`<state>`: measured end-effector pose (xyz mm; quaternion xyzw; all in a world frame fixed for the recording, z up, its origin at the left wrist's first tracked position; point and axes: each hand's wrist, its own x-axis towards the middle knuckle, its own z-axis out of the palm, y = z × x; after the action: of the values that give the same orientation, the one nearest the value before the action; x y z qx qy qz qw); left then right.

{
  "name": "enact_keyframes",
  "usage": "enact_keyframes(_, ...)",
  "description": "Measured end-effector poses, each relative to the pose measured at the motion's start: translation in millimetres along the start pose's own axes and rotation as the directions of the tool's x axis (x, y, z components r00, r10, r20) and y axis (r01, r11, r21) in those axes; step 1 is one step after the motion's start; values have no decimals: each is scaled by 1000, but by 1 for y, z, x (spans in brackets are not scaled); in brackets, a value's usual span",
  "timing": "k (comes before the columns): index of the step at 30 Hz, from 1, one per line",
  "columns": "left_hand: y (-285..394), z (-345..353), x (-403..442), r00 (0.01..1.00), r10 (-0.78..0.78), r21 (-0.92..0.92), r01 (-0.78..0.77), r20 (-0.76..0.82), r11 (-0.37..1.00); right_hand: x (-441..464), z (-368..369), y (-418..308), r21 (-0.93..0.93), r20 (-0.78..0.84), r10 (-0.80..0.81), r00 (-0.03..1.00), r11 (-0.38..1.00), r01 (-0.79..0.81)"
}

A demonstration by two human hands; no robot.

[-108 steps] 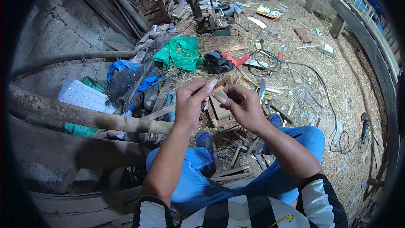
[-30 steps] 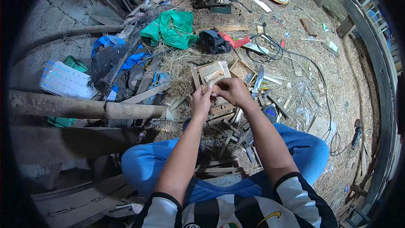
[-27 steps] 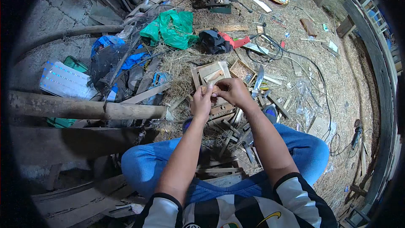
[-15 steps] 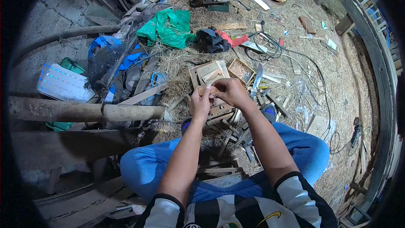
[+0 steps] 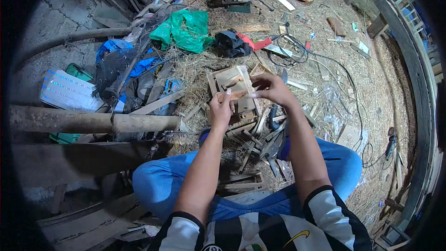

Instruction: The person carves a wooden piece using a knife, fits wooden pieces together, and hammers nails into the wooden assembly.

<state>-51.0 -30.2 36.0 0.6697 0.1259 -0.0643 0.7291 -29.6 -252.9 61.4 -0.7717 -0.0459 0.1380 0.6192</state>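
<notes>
My left hand is closed on a small reddish-brown wood piece, pinched between thumb and fingers. Just right of that piece is my right hand, its thumb and fingers apart with nothing visible between them. Beneath both hands lies a wooden frame-like box with another small brown piece on it. A small tray of bits sits behind my right hand, partly covered by it. The blade of a knife shows beside my right hand.
A green plastic bag and a red tool with a black bag lie ahead. A thick pole crosses at left. Black cable runs on the right. Wood scraps lie between my feet.
My right hand has come away from the wood piece, moving right and opening its fingers. My left hand has kept hold of it. More of the piece shows now.
</notes>
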Motion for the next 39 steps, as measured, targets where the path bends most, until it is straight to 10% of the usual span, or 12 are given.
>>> enact_keyframes(22,-1,9,-1,999,-14,4,14,31,1000,31,-36,50,174,-339,67,938,985,-7)
enact_keyframes(29,-14,6,6,999,19,-12,-18,30,1000,70,-52,179,-296,-621,119,775,880,-372)
enact_keyframes(39,-13,6,5,1000,7,30,-8,27,1000,105,-30,278,-512,-566,323,759,583,-630)
